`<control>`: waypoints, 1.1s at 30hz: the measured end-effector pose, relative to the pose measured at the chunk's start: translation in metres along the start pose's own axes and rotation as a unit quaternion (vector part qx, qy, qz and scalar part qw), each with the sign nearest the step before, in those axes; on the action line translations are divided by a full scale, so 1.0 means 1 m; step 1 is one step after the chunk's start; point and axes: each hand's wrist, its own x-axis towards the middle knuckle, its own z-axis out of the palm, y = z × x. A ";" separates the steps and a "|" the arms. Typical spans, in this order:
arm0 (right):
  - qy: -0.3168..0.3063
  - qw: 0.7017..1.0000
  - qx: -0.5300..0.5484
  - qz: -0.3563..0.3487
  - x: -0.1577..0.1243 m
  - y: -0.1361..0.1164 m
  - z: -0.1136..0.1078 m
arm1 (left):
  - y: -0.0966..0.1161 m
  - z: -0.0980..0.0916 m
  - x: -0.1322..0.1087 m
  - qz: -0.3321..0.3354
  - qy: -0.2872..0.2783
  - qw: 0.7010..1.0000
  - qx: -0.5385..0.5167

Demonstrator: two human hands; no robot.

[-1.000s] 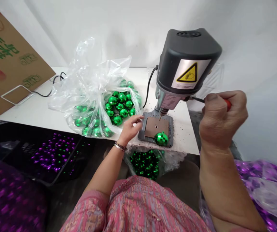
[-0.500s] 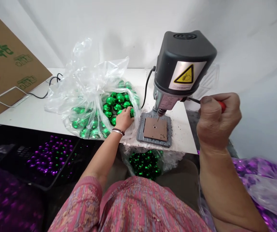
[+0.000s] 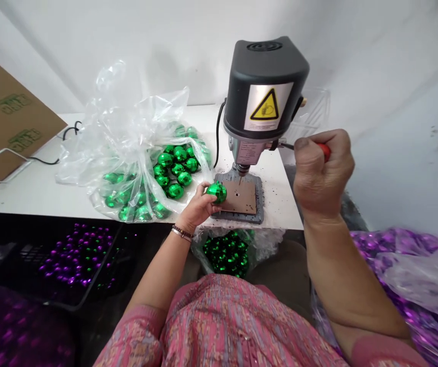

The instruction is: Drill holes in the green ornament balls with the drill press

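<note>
A green faceted bauble (image 3: pixel 217 192) sits in the person's left hand (image 3: pixel 196 208), cupped against the palm and fingers. It is held over the left edge of a brown pad (image 3: pixel 243 197) on the grey base (image 3: pixel 257 216) of a bench drill press (image 3: pixel 265 86), close to the drill bit (image 3: pixel 239 179) but not touching it. The right hand (image 3: pixel 320 171) is raised in a closed fist around a red-handled tool (image 3: pixel 324 149), whose thin metal shaft points toward the drill's head, just beside it.

The press stands on a white counter (image 3: pixel 39 186) scattered with dark specks near its base. To its left, a clear plastic bag (image 3: pixel 127 148) lies open, full of green baubles. Below the counter edge, another bag (image 3: pixel 226 253) holds more green baubles. A dark crate (image 3: pixel 77 255) of purple and green baubles sits lower left, shiny purple baubles in plastic (image 3: pixel 394 270) lie to the right, and a cardboard box (image 3: pixel 8 112) leans at the far left.
</note>
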 end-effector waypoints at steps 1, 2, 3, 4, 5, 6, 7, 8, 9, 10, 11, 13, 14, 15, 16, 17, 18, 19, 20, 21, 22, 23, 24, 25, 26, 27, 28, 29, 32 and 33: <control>-0.002 1.000 0.003 -0.004 0.000 0.001 0.000 | -0.002 0.001 0.002 0.006 0.012 0.999 0.033; -0.003 1.000 0.007 -0.010 0.000 0.002 0.000 | -0.003 0.001 0.004 0.014 0.023 0.997 0.075; -0.004 1.000 0.012 -0.014 -0.001 0.003 0.000 | -0.004 0.001 0.005 0.021 0.031 0.991 0.125; -0.004 1.000 0.016 -0.016 -0.001 0.003 -0.001 | -0.004 0.001 0.007 0.029 0.040 0.983 0.178; -0.006 1.000 0.019 -0.016 -0.001 0.004 -0.001 | -0.004 0.002 0.009 0.037 0.048 0.971 0.231; -0.009 1.000 0.020 -0.015 -0.001 0.004 -0.001 | -0.004 0.002 0.010 0.044 0.057 0.957 0.279; -0.012 1.000 0.022 -0.015 -0.001 0.004 -0.001 | -0.003 0.004 0.012 0.050 0.068 0.942 0.324; -0.016 0.999 0.023 -0.016 -0.001 0.003 -0.001 | -0.002 0.006 0.013 0.054 0.079 0.926 0.366; -0.018 0.999 0.025 -0.018 -0.001 0.003 -0.002 | -0.001 0.008 0.014 0.060 0.090 0.908 0.404; -0.017 0.999 0.027 -0.022 -0.001 0.003 -0.002 | 0.000 0.011 0.015 0.064 0.096 0.891 0.439; -0.016 0.999 0.030 -0.025 -0.001 0.003 -0.002 | 0.001 0.014 0.016 0.069 0.097 0.875 0.470; -0.014 0.999 0.036 -0.030 -0.001 0.005 -0.001 | 0.004 0.019 0.017 0.074 0.086 0.850 0.515; -0.016 0.999 0.038 -0.031 -0.001 0.006 -0.001 | 0.005 0.020 0.018 0.076 0.077 0.842 0.529; -0.021 0.999 0.041 -0.030 -0.001 0.008 -0.001 | 0.006 0.022 0.019 0.077 0.068 0.835 0.541; -0.028 0.998 0.042 -0.029 -0.002 0.009 -0.001 | 0.006 0.023 0.020 0.080 0.062 0.829 0.550; -0.034 0.998 0.043 -0.028 -0.002 0.011 -0.001 | 0.007 0.024 0.021 0.082 0.060 0.823 0.559; -0.040 0.998 0.043 -0.027 -0.002 0.012 -0.001 | 0.007 0.025 0.022 0.083 0.062 0.817 0.568; -0.042 0.998 0.043 -0.027 -0.003 0.013 -0.001 | 0.008 0.026 0.024 0.083 0.063 0.811 0.576; -0.043 0.998 0.043 -0.026 -0.003 0.013 -0.001 | 0.008 0.027 0.025 0.082 0.063 0.805 0.584; -0.043 0.998 0.043 -0.025 -0.003 0.013 -0.001 | 0.009 0.028 0.027 0.081 0.061 0.800 0.591; -0.042 0.998 0.042 -0.023 -0.003 0.013 -0.001 | 0.009 0.029 0.028 0.082 0.056 0.795 0.599; -0.042 0.998 0.039 -0.020 -0.003 0.012 -0.001 | 0.010 0.030 0.030 0.084 0.049 0.790 0.605; -0.042 0.998 0.032 -0.014 -0.003 0.011 -0.002 | 0.011 0.032 0.031 0.088 0.042 0.785 0.611; -0.043 0.999 0.023 -0.008 -0.003 0.010 -0.002 | 0.012 0.033 0.033 0.093 0.034 0.781 0.616; -0.045 0.999 0.013 -0.001 -0.003 0.009 -0.002 | 0.013 0.034 0.035 0.099 0.024 0.778 0.620; -0.046 0.999 0.004 0.005 -0.003 0.008 -0.002 | 0.013 0.035 0.037 0.107 0.013 0.776 0.621; -0.047 0.999 -0.004 0.009 -0.003 0.007 -0.003 | 0.013 0.035 0.040 0.115 0.002 0.777 0.619; -0.048 0.999 -0.008 0.012 -0.003 0.006 -0.003 | 0.013 0.036 0.042 0.122 -0.006 0.781 0.613; -0.048 0.999 -0.006 0.010 -0.003 0.004 -0.004 | 0.010 0.037 0.050 0.126 -0.016 0.802 0.584; -0.048 0.999 -0.004 0.009 -0.003 0.004 -0.004 | 0.008 0.037 0.051 0.122 -0.017 0.809 0.575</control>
